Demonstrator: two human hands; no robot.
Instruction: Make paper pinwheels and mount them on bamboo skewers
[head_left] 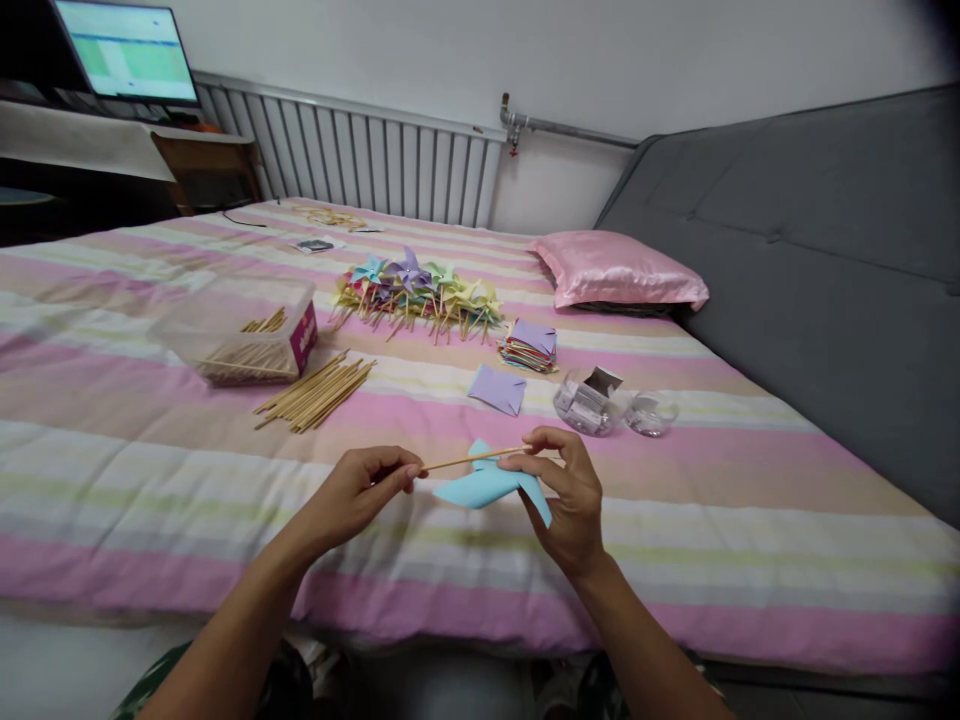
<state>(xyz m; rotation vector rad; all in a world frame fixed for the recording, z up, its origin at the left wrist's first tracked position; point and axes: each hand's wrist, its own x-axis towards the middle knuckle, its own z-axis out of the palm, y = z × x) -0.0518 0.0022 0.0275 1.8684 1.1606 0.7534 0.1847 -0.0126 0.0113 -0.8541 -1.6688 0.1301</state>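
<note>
Over the front of the striped bed, my left hand (375,485) pinches one end of a thin wooden stick (465,461). The stick runs right to my right hand (566,495), whose fingers close on a light blue paper pinwheel (480,487) and meet the stick's other end. Whether the stick is fixed to the pinwheel is hidden by the fingers. Beyond my hands lies a single purple paper piece (497,390). Behind it stands a stack of coloured paper pieces (529,345). Loose wooden sticks (319,390) lie to the left, past my left hand.
A clear plastic box (304,330) holds more sticks. Finished pinwheels (412,280) are heaped mid-bed. Two small clear containers (589,405) sit at right. A pink pillow (619,270) lies near the grey headboard (810,270). A radiator (360,155) lines the wall.
</note>
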